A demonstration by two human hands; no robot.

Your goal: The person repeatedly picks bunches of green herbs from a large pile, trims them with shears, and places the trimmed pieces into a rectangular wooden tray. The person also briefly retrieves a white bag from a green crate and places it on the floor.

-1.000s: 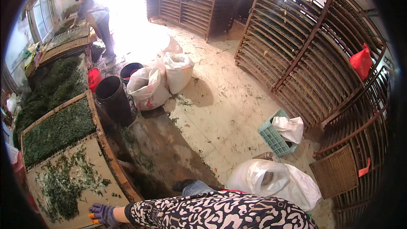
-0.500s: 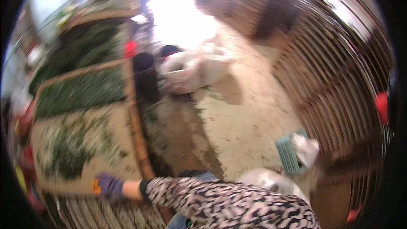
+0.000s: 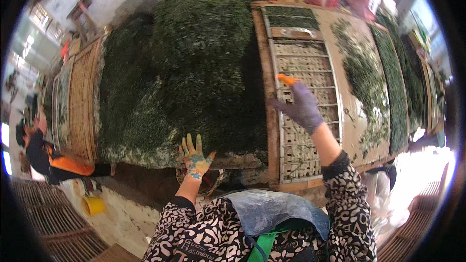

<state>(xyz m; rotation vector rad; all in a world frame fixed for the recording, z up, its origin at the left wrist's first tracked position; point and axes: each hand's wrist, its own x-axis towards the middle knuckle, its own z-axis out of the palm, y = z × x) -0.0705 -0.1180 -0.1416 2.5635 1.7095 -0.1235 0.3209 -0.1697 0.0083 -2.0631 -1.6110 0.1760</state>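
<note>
In the head view, the left hand [image 3: 195, 157], in a bright patterned glove, is raised with its fingers spread wide and holding nothing, just at the near edge of the big heap of green tea leaves [image 3: 194, 63] piled on the table. The right hand [image 3: 302, 106], in a purple glove, reaches with loosely spread fingers over the bare woven bamboo tray [image 3: 303, 68] beside the heap, an orange tip at its fingers; I cannot tell whether it pinches anything
</note>
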